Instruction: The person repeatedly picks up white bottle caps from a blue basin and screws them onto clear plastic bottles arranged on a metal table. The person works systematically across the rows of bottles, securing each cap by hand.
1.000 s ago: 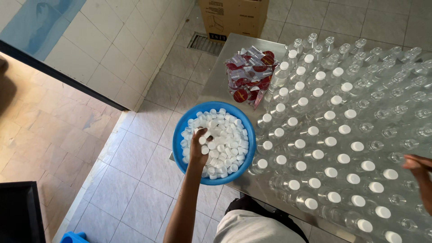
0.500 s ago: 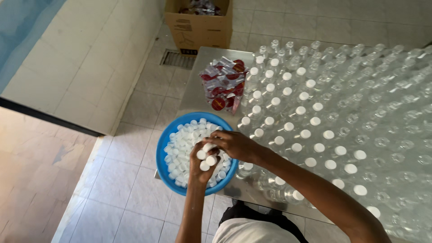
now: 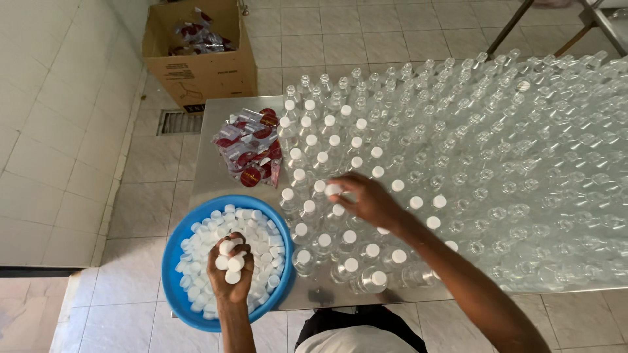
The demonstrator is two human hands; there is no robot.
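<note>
My left hand (image 3: 229,269) is cupped over a blue basin (image 3: 175,248) full of white bottle caps and holds several white caps. My right hand (image 3: 365,199) reaches over the clear plastic bottles (image 3: 497,163) crowded on a steel table (image 3: 209,163). It pinches one white cap (image 3: 333,189) at the top of a bottle in the near-left group. The bottles nearest me and to the left wear white caps; those farther right stand uncapped.
A pile of red and clear packets (image 3: 250,153) lies on the table's left part. A brown cardboard box (image 3: 199,59) with more such packets sits on the tiled floor beyond. A white tiled wall runs along the left. Metal legs (image 3: 589,19) stand at top right.
My right hand left the caps held in my left hand and moved right and forward to a bottle, carrying one cap. My left hand stays over the basin. The view tilted up.
</note>
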